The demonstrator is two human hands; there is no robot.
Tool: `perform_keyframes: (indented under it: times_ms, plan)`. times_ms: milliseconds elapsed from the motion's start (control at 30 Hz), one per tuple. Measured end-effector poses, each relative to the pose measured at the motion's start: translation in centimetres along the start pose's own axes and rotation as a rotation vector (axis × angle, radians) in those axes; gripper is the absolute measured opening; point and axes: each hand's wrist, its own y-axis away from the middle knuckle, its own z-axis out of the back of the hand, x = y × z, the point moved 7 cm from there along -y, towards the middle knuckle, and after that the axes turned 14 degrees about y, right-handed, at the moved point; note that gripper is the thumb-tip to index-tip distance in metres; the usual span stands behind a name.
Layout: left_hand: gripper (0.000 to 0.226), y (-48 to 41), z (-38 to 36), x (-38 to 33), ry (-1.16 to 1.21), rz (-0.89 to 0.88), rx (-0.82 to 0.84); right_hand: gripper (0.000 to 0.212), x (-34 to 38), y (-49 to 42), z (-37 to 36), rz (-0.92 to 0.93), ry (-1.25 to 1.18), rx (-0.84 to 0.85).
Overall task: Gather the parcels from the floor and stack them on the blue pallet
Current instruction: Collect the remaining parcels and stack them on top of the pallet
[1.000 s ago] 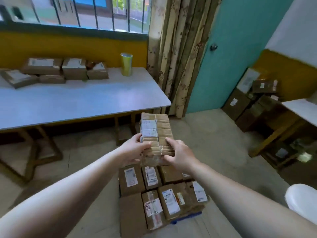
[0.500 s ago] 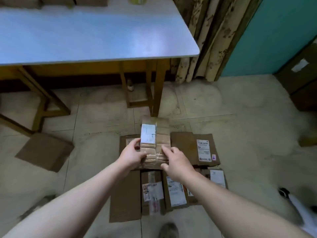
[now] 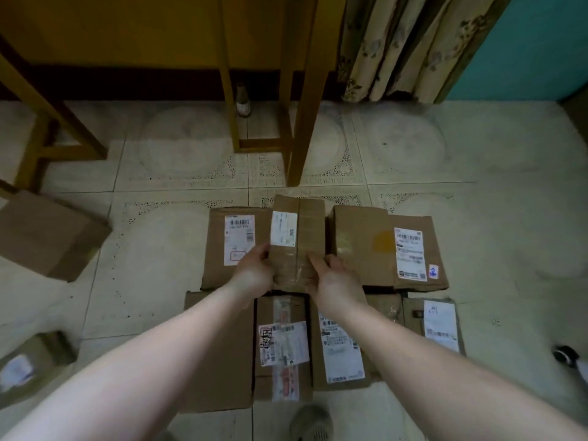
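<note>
Two loose parcels point(image 3: 47, 233) lay on the floor well left of the pile point(image 3: 340, 354), not yet gathered. At the pile, the left grip point(image 3: 253, 273) clamped the taped parcel point(image 3: 297, 243) by its near-left edge, and the right grip point(image 3: 334, 281) clamped its near-right edge. A moment before, that parcel was higher. It had since come down to the pile's far row, so placing looked nearly done. The blue pallet was hidden beneath the pile.
</note>
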Motion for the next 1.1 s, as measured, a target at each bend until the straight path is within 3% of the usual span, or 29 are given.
perform_keyframes:
  times_ms: [200,433,500,633,867,1100]
  plan:
    - [0.050,-1.4,0.1,2.5,-0.037,0.037,-0.035,0.060,-0.2,-0.9,-1.7,-0.012,-0.024,0.054]
    - [0.048,-2.0,-1.7,4.5,-0.208,0.143,0.298,0.045,0.1,-1.4,-3.1,-0.056,0.062,0.216]
    - [0.051,-2.1,-1.8,4.5,-0.259,0.140,0.318,0.045,0.2,-1.4,-3.2,-0.043,0.063,0.257]
    - [0.038,-2.2,-0.2,3.2,-0.307,0.149,0.223,0.047,-1.0,-1.0,-1.9,-0.113,0.047,0.308]
    - [0.068,4.5,8.7,-2.8,-0.549,0.144,0.071,0.060,0.3,2.7,7.0,-0.174,0.009,0.233]
    - [0.068,18.5,20.5,-10.4,-0.631,0.135,-0.071,0.057,9.6,8.6,19.4,-0.004,0.068,0.184]
